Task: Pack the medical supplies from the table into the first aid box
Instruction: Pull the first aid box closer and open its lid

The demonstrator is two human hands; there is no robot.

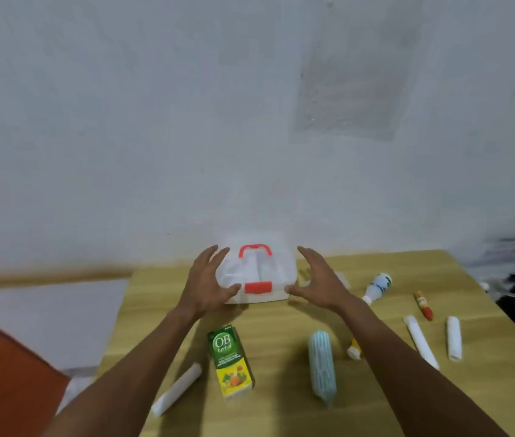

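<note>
A translucent white first aid box point(257, 272) with a red handle and a red front latch stands closed at the back of the wooden table point(281, 329). My left hand point(207, 280) is at its left side and my right hand point(321, 279) at its right side, fingers spread, thumbs touching the front corners. Nearer me lie a green and yellow OB Herbal carton point(230, 361), a pale blue mask pack point(322, 367) and a white roll point(177, 389).
Right of the box lie a small white bottle point(377, 287), a red and orange tube point(424, 305), two white rolls point(422, 342) point(453, 337) and a small yellow-white item point(354, 350) beside my right forearm. A white wall rises just behind the table. The floor is at left.
</note>
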